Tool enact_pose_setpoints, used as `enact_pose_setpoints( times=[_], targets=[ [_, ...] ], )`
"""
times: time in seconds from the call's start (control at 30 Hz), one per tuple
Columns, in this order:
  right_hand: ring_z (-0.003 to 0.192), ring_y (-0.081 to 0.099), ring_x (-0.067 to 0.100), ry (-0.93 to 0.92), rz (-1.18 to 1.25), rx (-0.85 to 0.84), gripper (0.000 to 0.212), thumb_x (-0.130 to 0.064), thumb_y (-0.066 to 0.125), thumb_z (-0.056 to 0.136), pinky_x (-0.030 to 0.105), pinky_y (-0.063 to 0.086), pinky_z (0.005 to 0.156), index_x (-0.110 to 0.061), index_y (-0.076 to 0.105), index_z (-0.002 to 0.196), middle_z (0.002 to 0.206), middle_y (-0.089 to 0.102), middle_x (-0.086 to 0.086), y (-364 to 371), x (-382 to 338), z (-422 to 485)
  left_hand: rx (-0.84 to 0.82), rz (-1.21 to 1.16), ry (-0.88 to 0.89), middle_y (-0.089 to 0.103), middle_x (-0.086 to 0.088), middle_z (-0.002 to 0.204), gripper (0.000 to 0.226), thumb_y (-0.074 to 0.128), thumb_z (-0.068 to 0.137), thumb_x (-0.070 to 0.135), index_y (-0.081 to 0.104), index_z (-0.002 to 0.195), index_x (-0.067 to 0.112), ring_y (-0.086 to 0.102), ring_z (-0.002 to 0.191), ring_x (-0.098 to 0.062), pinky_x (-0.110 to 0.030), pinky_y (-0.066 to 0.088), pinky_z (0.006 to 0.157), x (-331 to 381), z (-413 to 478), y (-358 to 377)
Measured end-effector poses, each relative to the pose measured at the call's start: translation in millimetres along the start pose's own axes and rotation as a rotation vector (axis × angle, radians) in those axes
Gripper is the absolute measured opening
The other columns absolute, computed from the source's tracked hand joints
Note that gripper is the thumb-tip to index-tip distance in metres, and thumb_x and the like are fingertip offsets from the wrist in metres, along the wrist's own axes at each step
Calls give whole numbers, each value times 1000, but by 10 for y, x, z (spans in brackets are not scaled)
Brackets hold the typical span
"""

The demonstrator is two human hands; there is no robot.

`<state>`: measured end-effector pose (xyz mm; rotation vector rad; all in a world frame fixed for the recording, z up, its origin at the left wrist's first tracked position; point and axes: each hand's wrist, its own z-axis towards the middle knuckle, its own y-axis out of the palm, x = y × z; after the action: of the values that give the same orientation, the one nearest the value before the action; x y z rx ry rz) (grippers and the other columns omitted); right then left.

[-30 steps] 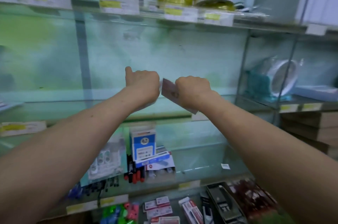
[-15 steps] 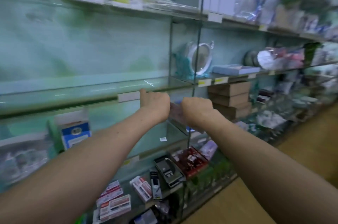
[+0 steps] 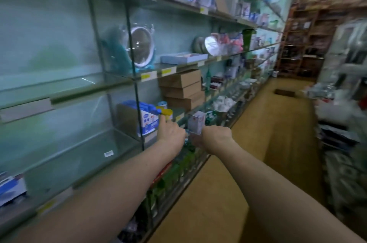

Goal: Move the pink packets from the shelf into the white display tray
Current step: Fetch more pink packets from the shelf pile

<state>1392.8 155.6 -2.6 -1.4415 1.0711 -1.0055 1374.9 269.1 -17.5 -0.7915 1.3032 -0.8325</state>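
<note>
Left hand [image 3: 171, 133] and right hand [image 3: 216, 137] both curl round the pink packets [image 3: 195, 125], just off the shelf [image 3: 69, 98] front. Likely light, thin and bendy: hold the stack by its ends, gently.

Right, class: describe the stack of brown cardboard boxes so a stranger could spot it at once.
Follow the glass shelving along the aisle's left side to the round blue-framed mirror. One shelf below it, slightly right, sits the stack of brown cardboard boxes. Unlike the blue-and-white carton to its left, the boxes are plain brown.
</note>
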Motion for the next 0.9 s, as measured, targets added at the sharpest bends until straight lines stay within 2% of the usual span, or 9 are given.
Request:
enact_pose_setpoints(
  times=[0.07, 0.17, 0.23, 0.27, 0.33, 0.5, 0.7, 0.8, 0.9],
  targets=[
    [76, 59, 24, 43, -9, -15, 49, -51, 29, 100, 30, 39, 65, -14, 56, 81, 81, 60, 5, -5, 174, 96, -9, -7, 38, 61, -3, 116, 21, 48, 95, 21, 65, 108, 22, 51, 115, -26, -47, 20, 107, 158, 235, 1],
    [94, 63, 22, 85, -54, -24, 30, -30, 39, 101, 29, 40, 68, -12, 51, 80, 87, 59, 4, -48, 441, 235, -11, -25, 101, 61, -4, 116, 20, 48, 96, 22, 65, 107, 22, 50, 115, -27, -49, 19, 108, 376, 605, -25],
    [101, 62, 23, 107, -75, -13, 15, -18, 46, 98, 30, 41, 71, -12, 59, 93, 100, 63, 5, -75, 609, 378, 4, -30, 144, 60, -4, 115, 19, 48, 96, 19, 65, 106, 21, 50, 115, -27, -49, 18, 109, 503, 846, -57],
    [101, 61, 24, 117, -81, -2, 15, -15, 47, 97, 30, 41, 72, -11, 61, 103, 107, 63, 6, -97, 687, 448, 22, -36, 165, 60, -4, 114, 20, 47, 97, 18, 65, 106, 20, 50, 114, -27, -48, 18, 109, 557, 967, -76],
    [97, 60, 24, 143, -87, -2, 20, -18, 46, 97, 30, 41, 73, -11, 61, 109, 110, 63, 6, -138, 819, 582, 60, -37, 210, 61, -4, 113, 22, 47, 97, 17, 64, 111, 18, 51, 111, -27, -48, 20, 108, 655, 1196, -123],
    [98, 61, 23, 227, -84, -4, 21, -24, 47, 97, 30, 45, 77, -11, 61, 104, 96, 59, 5, -143, 1125, 949, 105, -18, 291, 61, -4, 109, 9, 56, 92, 18, 64, 97, 20, 51, 109, -27, -47, 23, 104, 916, 1745, -205],
    [82, 59, 20, 305, -105, 20, 26, -33, 48, 97, 29, 49, 75, -11, 61, 94, 88, 60, 3, -34, 1460, 1403, 173, 1, 365, 59, -6, 117, 20, 53, 93, 20, 64, 110, 19, 50, 115, -26, -51, 20, 106, 1199, 2259, -247],
    [93, 63, 21, 332, -119, 25, 14, -17, 53, 95, 30, 49, 76, -12, 62, 104, 101, 65, 5, -19, 1642, 1592, 187, 5, 393, 59, -7, 120, 24, 53, 94, 24, 64, 114, 19, 49, 117, -27, -52, 20, 107, 1334, 2483, -262],
    [96, 62, 21, 333, -112, 29, 15, -11, 52, 95, 29, 47, 76, -14, 61, 106, 104, 64, 3, -18, 1839, 1772, 190, 18, 416, 58, -8, 122, 26, 54, 93, 26, 63, 116, 19, 48, 119, -27, -53, 17, 109, 1476, 2686, -287]
  ],
)
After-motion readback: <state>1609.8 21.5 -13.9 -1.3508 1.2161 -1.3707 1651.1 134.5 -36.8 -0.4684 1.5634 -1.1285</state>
